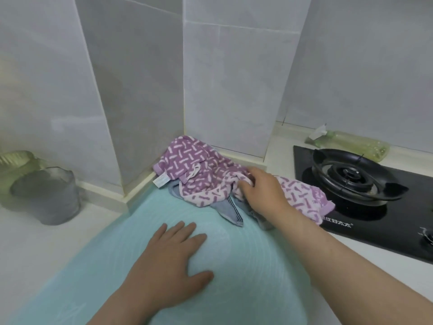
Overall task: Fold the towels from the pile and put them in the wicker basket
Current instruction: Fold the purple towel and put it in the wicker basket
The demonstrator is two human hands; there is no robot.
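A crumpled pile of towels lies at the back of the teal mat [117, 266], against the tiled wall corner. On top are purple towels with a pale stick pattern [187, 160], and a grey-blue towel [228, 208] pokes out underneath. My right hand [262, 188] reaches into the pile, its fingers closed on a pale pink fold of the patterned towel. Nearer to me, my left hand [171, 256] rests flat on the mat with its fingers spread. No wicker basket is in view.
A black gas hob [365, 214] with a burner ring [351, 174] sits right of the pile. A grey container [49, 195] and a blurred green object [16, 160] stand at the left on the white counter. A green bag [351, 143] lies behind the hob.
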